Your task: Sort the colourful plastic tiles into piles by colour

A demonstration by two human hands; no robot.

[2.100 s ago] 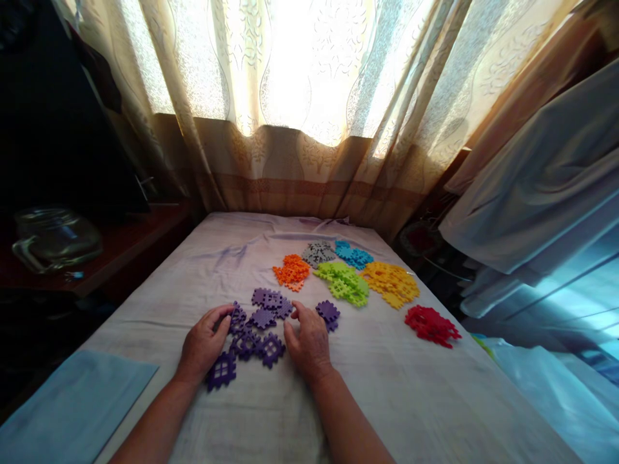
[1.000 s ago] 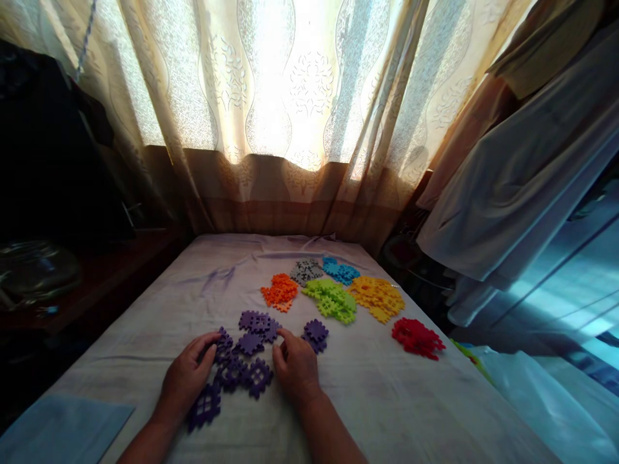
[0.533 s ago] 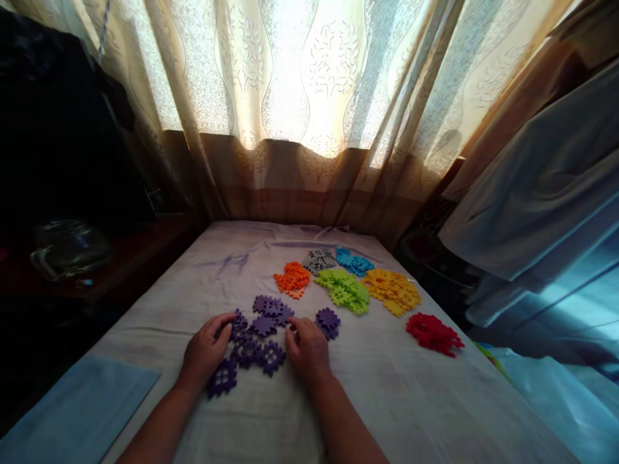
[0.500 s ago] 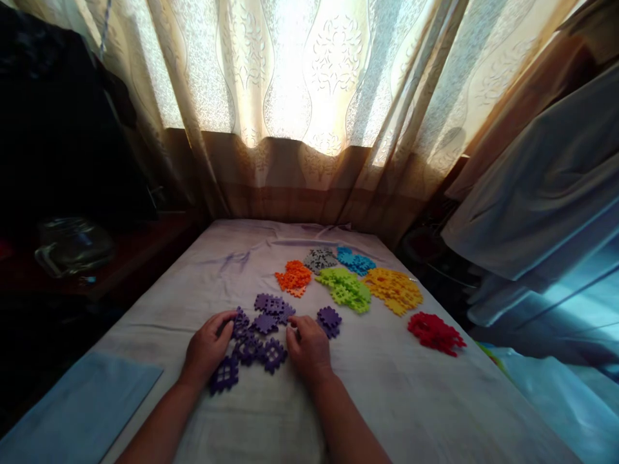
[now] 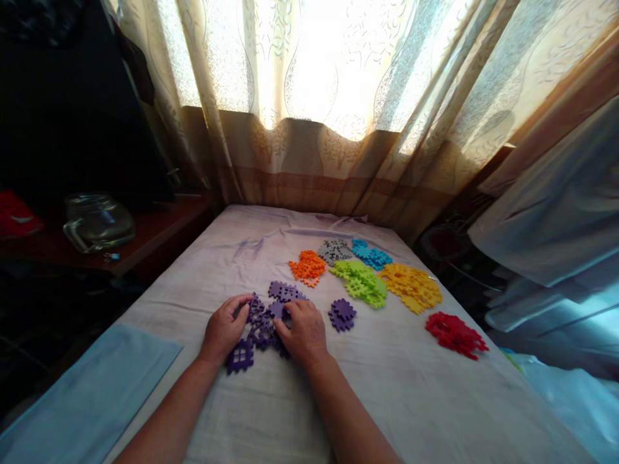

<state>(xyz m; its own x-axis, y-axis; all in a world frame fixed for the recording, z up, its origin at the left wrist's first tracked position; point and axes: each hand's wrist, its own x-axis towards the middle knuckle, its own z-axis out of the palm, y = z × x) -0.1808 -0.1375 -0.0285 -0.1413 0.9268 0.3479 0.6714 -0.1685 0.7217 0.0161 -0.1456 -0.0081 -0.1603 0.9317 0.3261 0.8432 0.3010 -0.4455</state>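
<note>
Flat pale-blue sheet, left of the left hand. Clear glass pitcher with handle, beyond and farther left of that hand. Large dark panel, behind the pitcher. Hanging pale garments, well right of the right hand. Patterned curtain, beyond both hands.

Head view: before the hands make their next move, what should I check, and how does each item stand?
1. Both hands visible: ok. The left hand and right hand are at the purple pile.
2. Purple pile fully visible: not ok. The right hand covers part of it.
3. Firm hold on a purple piece: cannot tell. Fingertips meet the pile, but the contact is too small to judge.
4. Purple pieces all together: not ok. A small purple stack lies apart, right of the right hand.
5. Orange pile separate from purple: ok.
6. Glass pitcher away from both hands: ok.
</note>
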